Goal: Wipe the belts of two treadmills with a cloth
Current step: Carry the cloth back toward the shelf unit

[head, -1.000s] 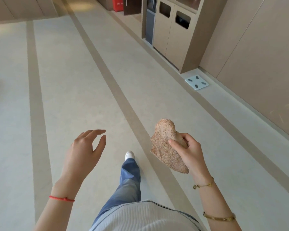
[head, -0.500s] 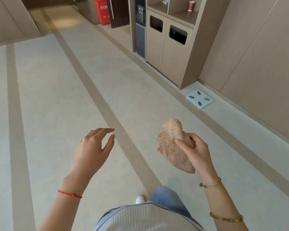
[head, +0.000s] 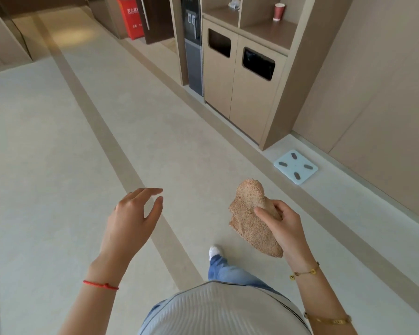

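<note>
The cloth [head: 253, 218] is gripped in the right hand [head: 284, 226]; the left hand [head: 128, 218] hangs relaxed, empty. No treadmill is seen, so the cloth is probably best kept bunched while carried.

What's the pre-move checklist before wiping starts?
1. Cloth in hand: ok, right hand grips it.
2. Left hand free: ok, fingers relaxed, holding nothing.
3. Treadmill in view: not ok, none visible; only floor and wall cabinet.
4. Path ahead: ok, no obstacle on the walkway; scale sits off to the right by the wall.
5. Cloth damp or clean: cannot tell.
</note>
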The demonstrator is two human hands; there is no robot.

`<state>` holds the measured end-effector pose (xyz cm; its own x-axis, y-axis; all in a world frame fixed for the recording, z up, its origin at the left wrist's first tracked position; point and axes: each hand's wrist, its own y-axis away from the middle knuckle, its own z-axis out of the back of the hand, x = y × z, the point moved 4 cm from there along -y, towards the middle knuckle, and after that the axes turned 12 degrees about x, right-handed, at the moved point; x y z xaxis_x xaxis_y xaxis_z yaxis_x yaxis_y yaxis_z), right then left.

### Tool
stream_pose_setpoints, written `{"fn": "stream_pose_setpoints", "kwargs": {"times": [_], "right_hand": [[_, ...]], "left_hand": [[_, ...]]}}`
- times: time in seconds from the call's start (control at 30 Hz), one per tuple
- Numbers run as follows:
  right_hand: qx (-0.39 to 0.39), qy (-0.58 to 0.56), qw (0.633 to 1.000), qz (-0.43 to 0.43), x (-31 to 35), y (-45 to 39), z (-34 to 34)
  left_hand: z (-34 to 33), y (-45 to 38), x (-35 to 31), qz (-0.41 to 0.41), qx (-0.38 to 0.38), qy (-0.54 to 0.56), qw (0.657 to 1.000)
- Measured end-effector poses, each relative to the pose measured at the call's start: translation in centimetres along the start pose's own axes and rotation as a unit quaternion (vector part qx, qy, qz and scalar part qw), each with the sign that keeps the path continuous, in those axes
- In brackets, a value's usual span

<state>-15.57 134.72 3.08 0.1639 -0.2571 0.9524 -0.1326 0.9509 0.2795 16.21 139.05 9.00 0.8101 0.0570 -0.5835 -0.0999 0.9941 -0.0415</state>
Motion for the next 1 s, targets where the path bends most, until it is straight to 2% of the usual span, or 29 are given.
{"fn": "stream_pose_setpoints", "kwargs": {"times": [0.27, 0.5, 0.67, 0.8, 1.0], "right_hand": [[0.026, 0.025, 0.999, 0.041, 11.2, -22.1, 0.6], [0.041, 0.019, 0.999, 0.027, 13.3, -36.9, -1.1], [0.013, -0.004, 1.000, 0.007, 14.7, -48.0, -1.8], [-0.019, -0.020, 0.999, 0.022, 18.6, -57.5, -1.6], [-0.098, -0.039, 0.994, 0.033, 24.0, -68.9, 1.0]], "left_hand": [[2.1, -21.7, -0.2, 0.017, -0.021, 0.023, 0.999], [0.7, -37.8, 2.5, 0.014, 0.001, 0.005, 1.000], [0.7, -50.4, 4.0, -0.014, 0.002, -0.009, 1.000], [1.7, -62.0, 4.2, -0.047, 0.020, -0.020, 0.998], [2.0, -78.3, 1.6, -0.122, 0.064, -0.041, 0.990]]}}
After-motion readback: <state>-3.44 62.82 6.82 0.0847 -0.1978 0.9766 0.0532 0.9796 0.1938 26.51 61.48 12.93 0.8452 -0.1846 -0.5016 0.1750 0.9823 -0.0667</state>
